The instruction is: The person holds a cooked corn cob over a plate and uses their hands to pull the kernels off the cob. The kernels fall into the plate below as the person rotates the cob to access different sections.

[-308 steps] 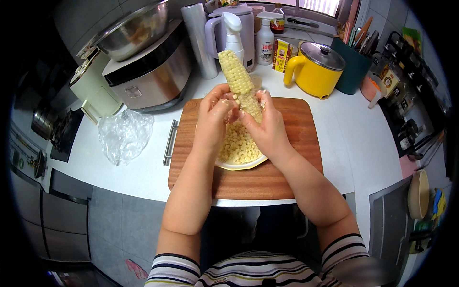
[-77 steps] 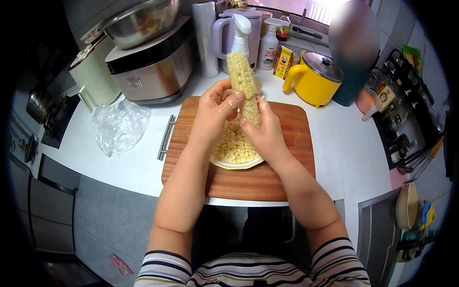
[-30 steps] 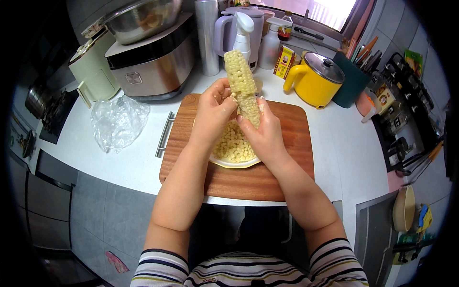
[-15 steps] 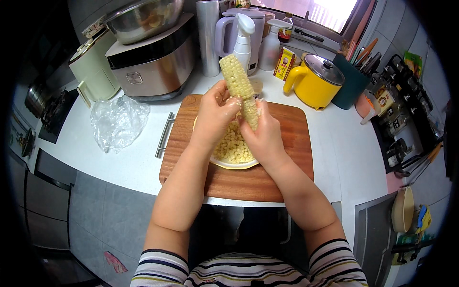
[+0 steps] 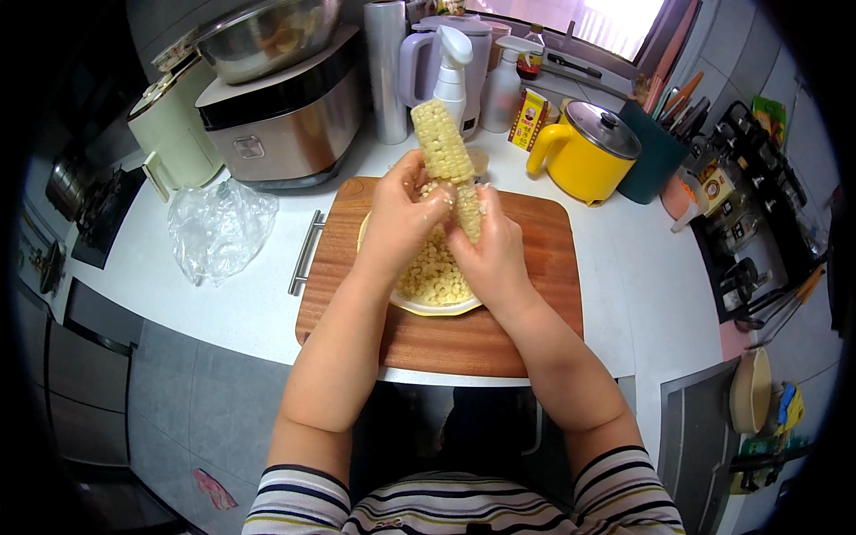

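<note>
A pale yellow corn cob (image 5: 443,147) stands tilted above a plate with a yellow rim (image 5: 439,311). Its upper part carries rows of kernels, while the lower part looks stripped. My right hand (image 5: 492,248) is closed round the lower end. Against the cob's left side, my left hand (image 5: 401,209) is closed, its thumb by the kernels; some of its fingers are hidden. Loose kernels show in the left hand, and bits cling to both hands. Many loose corn kernels (image 5: 435,276) lie on the plate, which rests on a wooden cutting board (image 5: 455,348).
A crumpled clear plastic bag (image 5: 221,227) lies left of the board, near a rice cooker (image 5: 276,120) topped by a metal bowl (image 5: 267,40). Behind the cob stands a white spray bottle (image 5: 452,76). A yellow pot (image 5: 588,160) is at the back right.
My left thumb has shifted slightly at the cob, and more loose kernels show in the left hand. The right hand keeps its hold with little movement.
</note>
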The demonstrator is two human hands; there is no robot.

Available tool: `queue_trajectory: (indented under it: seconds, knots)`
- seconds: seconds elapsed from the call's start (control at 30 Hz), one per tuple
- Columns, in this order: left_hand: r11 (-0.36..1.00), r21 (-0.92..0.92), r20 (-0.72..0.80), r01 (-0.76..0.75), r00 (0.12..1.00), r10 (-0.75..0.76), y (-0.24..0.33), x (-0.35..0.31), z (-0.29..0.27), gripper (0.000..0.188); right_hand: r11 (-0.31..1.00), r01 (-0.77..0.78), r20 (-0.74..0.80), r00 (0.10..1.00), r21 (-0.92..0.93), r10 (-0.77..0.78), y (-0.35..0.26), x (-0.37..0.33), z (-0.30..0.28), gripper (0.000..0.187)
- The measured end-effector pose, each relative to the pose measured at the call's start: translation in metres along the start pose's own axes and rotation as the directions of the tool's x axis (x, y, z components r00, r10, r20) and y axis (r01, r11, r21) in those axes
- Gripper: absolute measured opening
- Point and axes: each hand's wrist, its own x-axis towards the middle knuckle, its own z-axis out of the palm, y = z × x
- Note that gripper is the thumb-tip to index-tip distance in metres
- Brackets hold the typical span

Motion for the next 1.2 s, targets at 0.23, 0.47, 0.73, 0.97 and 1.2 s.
queue_trajectory:
  seconds: [0.23, 0.47, 0.73, 0.97, 1.2]
  knots:
    - [0.968, -0.223, 0.052, 0.118, 0.993, -0.109, -0.003, 0.002, -0.009, 0.038, 1.0, 0.012, -0.003, 1.0, 0.023, -0.012, 0.003, -0.001, -0.001, 0.037]
    - [0.975, -0.19, 0.066, 0.111, 0.993, -0.101, -0.002, 0.003, -0.005, 0.038, 0.999, 0.009, -0.022, 1.0, 0.052, -0.008, 0.003, 0.001, -0.001, 0.037]
    - [0.974, -0.209, 0.056, 0.083, 0.996, -0.073, -0.003, 0.002, -0.002, 0.038, 1.0, 0.005, -0.042, 0.999, -0.004, -0.005, 0.005, 0.0, 0.0, 0.038]
    - [1.0, -0.015, -0.011, 0.025, 1.0, -0.025, -0.001, 0.001, 0.001, 0.037, 0.993, 0.006, -0.057, 0.998, -0.118, -0.013, 0.007, 0.0, 0.004, 0.037]
    - [0.98, -0.168, 0.006, 0.109, 0.994, -0.11, -0.004, 0.002, -0.002, 0.039, 1.0, -0.008, -0.024, 1.0, -0.016, 0.007, 0.005, -0.003, 0.003, 0.038]
